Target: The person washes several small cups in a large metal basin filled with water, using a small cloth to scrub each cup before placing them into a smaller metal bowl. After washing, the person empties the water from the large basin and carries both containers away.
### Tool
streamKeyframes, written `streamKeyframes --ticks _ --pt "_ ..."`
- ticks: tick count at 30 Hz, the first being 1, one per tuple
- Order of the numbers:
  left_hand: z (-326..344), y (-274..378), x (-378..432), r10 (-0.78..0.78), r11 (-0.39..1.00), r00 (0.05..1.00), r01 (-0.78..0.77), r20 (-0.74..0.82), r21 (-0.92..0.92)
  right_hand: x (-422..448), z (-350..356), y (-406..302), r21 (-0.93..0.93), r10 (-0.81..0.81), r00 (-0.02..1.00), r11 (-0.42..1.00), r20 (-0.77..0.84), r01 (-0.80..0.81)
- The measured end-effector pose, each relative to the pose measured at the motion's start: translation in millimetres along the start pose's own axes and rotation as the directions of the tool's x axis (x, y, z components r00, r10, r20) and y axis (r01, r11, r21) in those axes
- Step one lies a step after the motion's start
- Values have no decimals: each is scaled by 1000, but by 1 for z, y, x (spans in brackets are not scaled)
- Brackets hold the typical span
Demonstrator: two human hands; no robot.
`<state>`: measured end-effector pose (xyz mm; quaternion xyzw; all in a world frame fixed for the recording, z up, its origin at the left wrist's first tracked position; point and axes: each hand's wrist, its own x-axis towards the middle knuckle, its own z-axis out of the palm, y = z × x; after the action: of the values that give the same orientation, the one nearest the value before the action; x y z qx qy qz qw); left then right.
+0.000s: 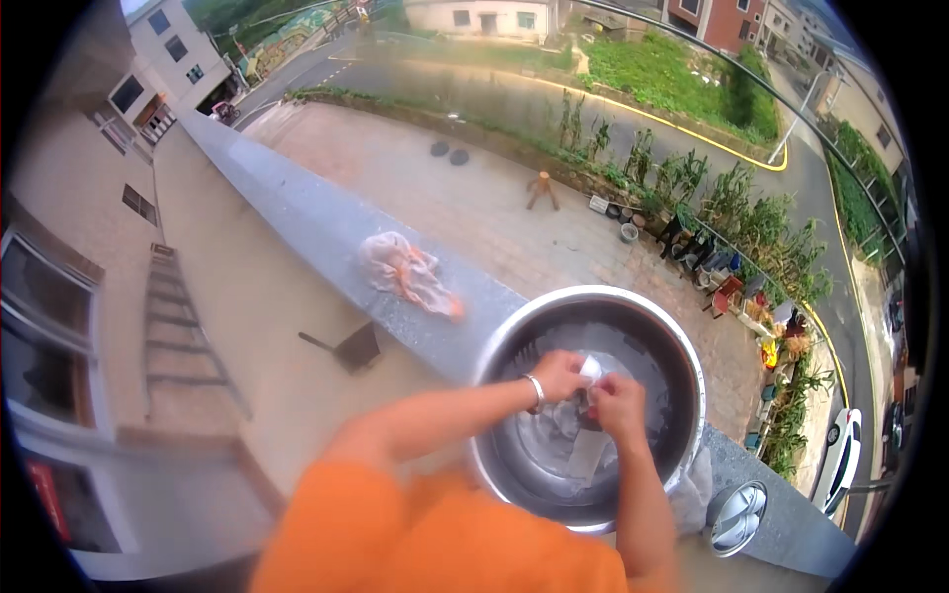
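Both my hands are over a large round metal basin [511, 474] that stands on a grey stone ledge. My left hand [561, 374] holds a small white object [590, 368] in its fingertips; what it is exactly, I cannot tell. Close beside it, my right hand [617, 404] pinches the lower side of the same small thing. Beneath my hands, a pale flat piece [587, 454] and some clear or whitish material lie in the basin, partly hidden by my fingers. The basin's inside looks wet.
A crumpled whitish and orange net or plastic bag [406, 273] rests on the ledge [296, 204] left of the basin. Right of the basin are a pale plastic bag [692, 493] and a small metal bowl [738, 519] with whitish pieces. Beyond the ledge's edge the yard lies far below.
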<state>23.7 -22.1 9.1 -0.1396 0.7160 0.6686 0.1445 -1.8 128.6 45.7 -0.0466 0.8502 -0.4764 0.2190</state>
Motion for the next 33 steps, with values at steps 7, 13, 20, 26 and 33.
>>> streamKeyframes --ticks 7,13,20,26,33 --pt "-17 -16 -1 -173 973 985 175 27 -151 8 -14 9 -652 -356 935 707 9 275" --pt "-9 21 -19 -94 962 974 142 207 -234 -2 -16 0 63 -292 954 956 63 288" --pt "-14 17 -26 -21 934 949 131 315 -332 -12 -24 -12 272 -267 942 940 202 208" --pt "-6 21 -18 11 989 994 -26 106 143 -19 -48 -11 -280 -542 837 818 -78 503" --pt "1 25 -37 107 685 923 -338 370 646 -84 -129 -9 -425 -589 717 795 -373 433"
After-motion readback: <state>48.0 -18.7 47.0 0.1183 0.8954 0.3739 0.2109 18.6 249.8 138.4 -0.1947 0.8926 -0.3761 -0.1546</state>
